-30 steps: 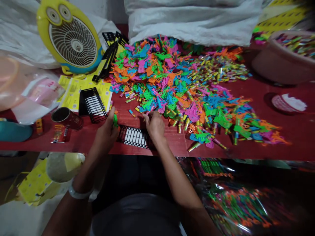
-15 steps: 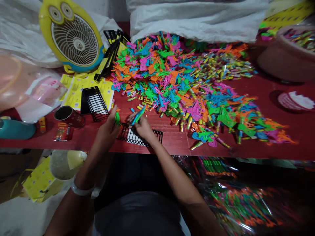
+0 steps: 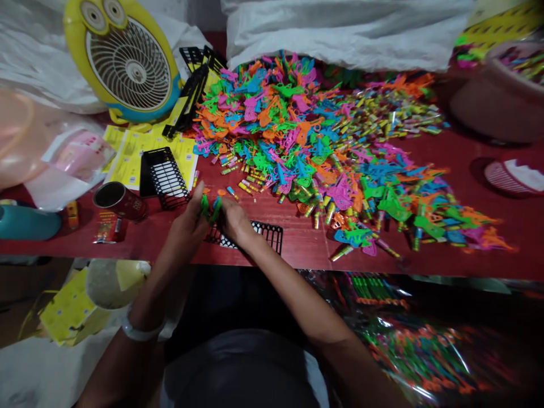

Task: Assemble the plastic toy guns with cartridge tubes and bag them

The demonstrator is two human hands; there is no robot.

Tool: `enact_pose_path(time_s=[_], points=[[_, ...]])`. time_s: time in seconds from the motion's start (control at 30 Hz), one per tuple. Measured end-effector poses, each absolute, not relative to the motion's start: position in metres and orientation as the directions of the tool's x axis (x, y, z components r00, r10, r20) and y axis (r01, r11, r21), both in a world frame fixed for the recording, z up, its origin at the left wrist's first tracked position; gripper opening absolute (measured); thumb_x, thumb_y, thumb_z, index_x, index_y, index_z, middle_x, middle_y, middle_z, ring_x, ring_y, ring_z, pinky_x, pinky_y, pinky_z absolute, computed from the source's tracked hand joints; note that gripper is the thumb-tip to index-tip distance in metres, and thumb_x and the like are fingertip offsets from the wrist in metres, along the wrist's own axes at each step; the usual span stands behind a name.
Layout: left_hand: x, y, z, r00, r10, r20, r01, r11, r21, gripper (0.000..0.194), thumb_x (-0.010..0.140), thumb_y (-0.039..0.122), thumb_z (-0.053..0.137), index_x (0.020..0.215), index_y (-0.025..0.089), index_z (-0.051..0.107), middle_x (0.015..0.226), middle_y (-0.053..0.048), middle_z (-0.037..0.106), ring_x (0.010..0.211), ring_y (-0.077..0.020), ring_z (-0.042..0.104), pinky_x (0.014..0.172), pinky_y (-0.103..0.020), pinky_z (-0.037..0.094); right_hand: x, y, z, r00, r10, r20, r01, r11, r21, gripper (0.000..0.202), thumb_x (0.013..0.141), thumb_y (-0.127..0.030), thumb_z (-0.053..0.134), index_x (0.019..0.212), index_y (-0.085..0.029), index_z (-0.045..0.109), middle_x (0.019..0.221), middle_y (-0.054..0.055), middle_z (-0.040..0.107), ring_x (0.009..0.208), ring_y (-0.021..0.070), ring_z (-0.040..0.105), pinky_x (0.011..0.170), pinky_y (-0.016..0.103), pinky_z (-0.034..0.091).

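My left hand (image 3: 187, 229) is closed round a small green plastic toy (image 3: 204, 205) with an orange tip. Facing it, my right hand (image 3: 236, 220) pinches a blue-green plastic toy (image 3: 216, 208), also orange at its end. The two toys are held upright, side by side, close together; whether they touch I cannot tell. Under my right hand lies a black plastic grid tray (image 3: 270, 233) with something white in it, partly hidden by the hand. Beyond my hands spreads a big heap of similar bright plastic toys (image 3: 272, 122).
Small yellow-wrapped tubes (image 3: 382, 116) lie among the heap. To the left are another black grid tray (image 3: 168, 175), a dark cup (image 3: 121, 199), a teal bottle (image 3: 28, 221) and a yellow fan (image 3: 131, 62). A tub (image 3: 493, 107) and a striped bowl (image 3: 510, 175) stand right.
My right hand has moved left with its toy and turned it upright, bringing it beside the toy in my left hand. My left hand has stayed almost where it was.
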State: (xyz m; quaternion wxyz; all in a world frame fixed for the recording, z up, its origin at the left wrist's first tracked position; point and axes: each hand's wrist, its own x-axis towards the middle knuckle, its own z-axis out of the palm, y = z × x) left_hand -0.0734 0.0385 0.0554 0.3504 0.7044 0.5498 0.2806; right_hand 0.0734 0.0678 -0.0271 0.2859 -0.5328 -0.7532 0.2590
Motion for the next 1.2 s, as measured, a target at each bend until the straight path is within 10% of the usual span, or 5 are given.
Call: enact_pose_path(time_s=[0.37,0.53,0.7,1.0,1.2], points=[[-0.075,0.039,0.049,0.302,0.953,0.012,0.635,-0.21,0.743,0.053,0.089,0.023,0.045,0.139,0.02,0.06,0.154,-0.012,0.049,0.148,-0.0286,0.039,0.115,-0.044,0.04,0.101,0.075,-0.015,-0.252,0.954,0.162,0.548,0.278,-0.789,0.025,0.088,-0.005,0.05,0.101,-0.02,0.066,0.098,0.005,0.07,0.093,0.0199,0.064,0.088,0.033,0.052],[-0.068,0.034,0.047,0.224,0.974,0.021,0.637,-0.163,0.753,0.054,0.089,0.018,0.047,0.142,0.019,0.057,0.156,-0.014,0.046,0.149,-0.0297,0.036,0.115,-0.046,0.041,0.179,0.082,0.025,0.259,0.934,0.244,0.837,-0.091,-0.54,0.027,0.097,-0.017,0.045,0.103,-0.017,0.071,0.107,0.014,0.067,0.1,0.0268,0.06,0.089,0.039,0.047],[-0.055,0.03,0.048,0.146,0.989,-0.027,0.65,-0.075,0.756,0.054,0.09,0.015,0.043,0.142,0.015,0.056,0.158,-0.017,0.042,0.15,-0.029,0.033,0.115,-0.044,0.04,0.199,0.092,0.037,0.227,0.963,0.145,0.954,-0.19,-0.232,0.019,0.093,-0.025,0.058,0.099,-0.012,0.071,0.103,0.017,0.064,0.097,0.0303,0.059,0.083,0.038,0.045],[-0.056,0.025,0.04,0.147,0.989,0.032,0.578,-0.112,0.808,0.056,0.087,0.013,0.048,0.141,0.022,0.058,0.157,-0.012,0.045,0.149,-0.0276,0.037,0.112,-0.043,0.044,0.238,0.074,0.059,0.327,0.903,0.279,0.929,-0.253,-0.271,0.024,0.09,-0.027,0.054,0.103,-0.018,0.073,0.104,0.013,0.065,0.091,0.0278,0.061,0.077,0.037,0.045],[-0.053,0.027,0.046,0.116,0.992,-0.05,0.595,-0.03,0.803,0.056,0.088,0.014,0.046,0.143,0.016,0.056,0.161,-0.016,0.037,0.151,-0.029,0.031,0.115,-0.044,0.04,0.253,0.069,0.056,0.409,0.906,0.104,0.907,-0.391,-0.159,0.017,0.089,-0.031,0.062,0.089,-0.016,0.07,0.098,0.015,0.067,0.087,0.0273,0.064,0.074,0.036,0.045]])
